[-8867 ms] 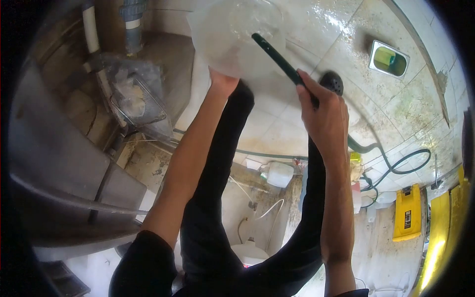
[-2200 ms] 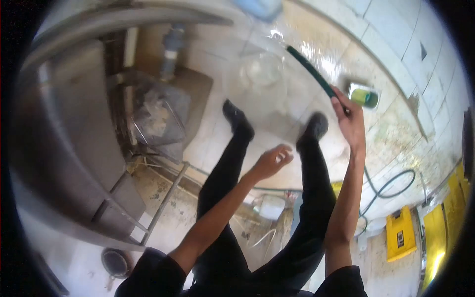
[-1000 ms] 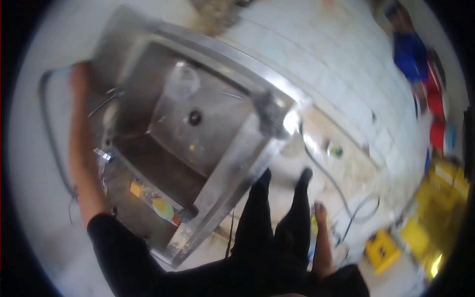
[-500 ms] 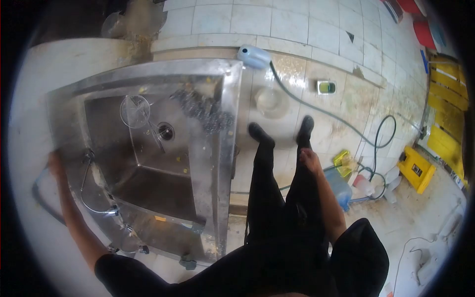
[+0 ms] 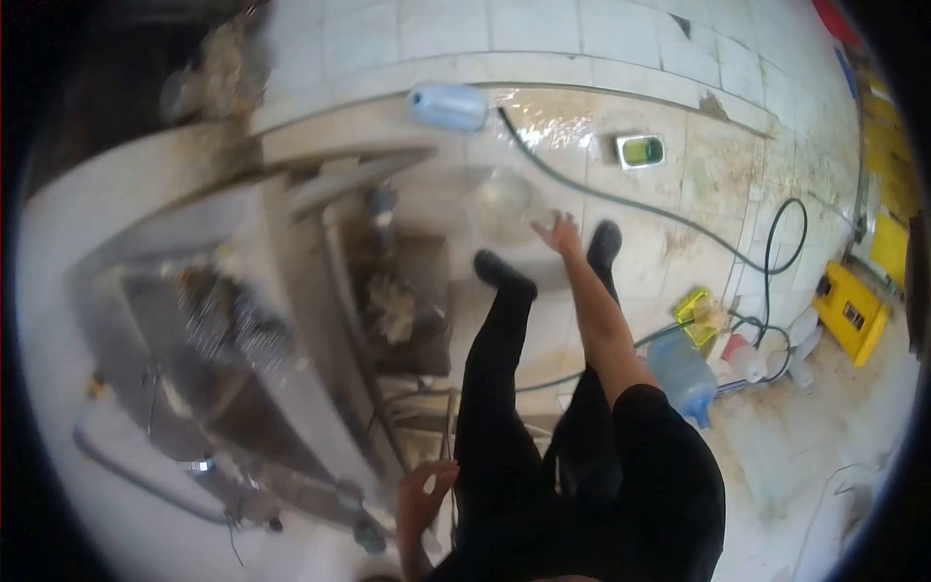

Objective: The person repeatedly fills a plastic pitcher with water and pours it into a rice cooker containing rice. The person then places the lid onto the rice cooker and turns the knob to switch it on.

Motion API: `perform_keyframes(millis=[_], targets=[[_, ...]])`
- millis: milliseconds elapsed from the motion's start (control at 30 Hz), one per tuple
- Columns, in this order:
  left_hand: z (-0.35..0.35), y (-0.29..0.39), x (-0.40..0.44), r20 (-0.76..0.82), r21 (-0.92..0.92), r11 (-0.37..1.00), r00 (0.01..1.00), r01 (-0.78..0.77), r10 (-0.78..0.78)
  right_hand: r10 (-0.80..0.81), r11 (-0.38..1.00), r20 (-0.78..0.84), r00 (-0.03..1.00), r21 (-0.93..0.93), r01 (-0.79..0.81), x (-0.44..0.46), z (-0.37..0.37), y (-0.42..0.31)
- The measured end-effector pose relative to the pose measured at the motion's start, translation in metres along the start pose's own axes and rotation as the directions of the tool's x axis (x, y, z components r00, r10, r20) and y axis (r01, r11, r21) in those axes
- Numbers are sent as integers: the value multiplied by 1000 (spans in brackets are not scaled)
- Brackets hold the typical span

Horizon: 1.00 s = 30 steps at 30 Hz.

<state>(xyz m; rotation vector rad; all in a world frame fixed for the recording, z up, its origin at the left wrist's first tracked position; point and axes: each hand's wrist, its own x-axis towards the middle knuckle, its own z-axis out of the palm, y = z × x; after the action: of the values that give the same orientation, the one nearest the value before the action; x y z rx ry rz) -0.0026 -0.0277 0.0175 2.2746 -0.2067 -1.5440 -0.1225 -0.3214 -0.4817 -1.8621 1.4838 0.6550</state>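
My right hand reaches down over the floor with its fingers apart and nothing in them. Nearest to it is a pale, see-through round basin; I cannot tell whether they touch. Beside my left thigh, by the sink's front side, my left hand hangs with fingers loosely curled and a gap between thumb and fingers. Nothing shows in it. The steel sink is smeared by motion. A shiny, dark-and-silver heap lies on its far part.
Past the basin are a bluish plastic jug and a small tray with something green. A green hose winds across the wet tiles. To the right lie a large blue water bottle and a yellow floor sign.
My left hand has come from the sink's far left side to beside my leg. My right hand has stretched forward towards the basin and spread its fingers. The view has swung right.
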Motion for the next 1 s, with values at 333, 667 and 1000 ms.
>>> perform_keyframes(millis=[333,667,1000], targets=[[99,-114,20,-128,-169,961,962,218,-240,-212,953,-14,977,219,210,53,26,57],[180,-32,-15,30,-209,927,949,312,-313,294,726,81,952,629,-278,-118,-191,318],[302,271,154,210,180,981,972,69,-107,700,571,-60,711,646,-507,-177,-338,664]])
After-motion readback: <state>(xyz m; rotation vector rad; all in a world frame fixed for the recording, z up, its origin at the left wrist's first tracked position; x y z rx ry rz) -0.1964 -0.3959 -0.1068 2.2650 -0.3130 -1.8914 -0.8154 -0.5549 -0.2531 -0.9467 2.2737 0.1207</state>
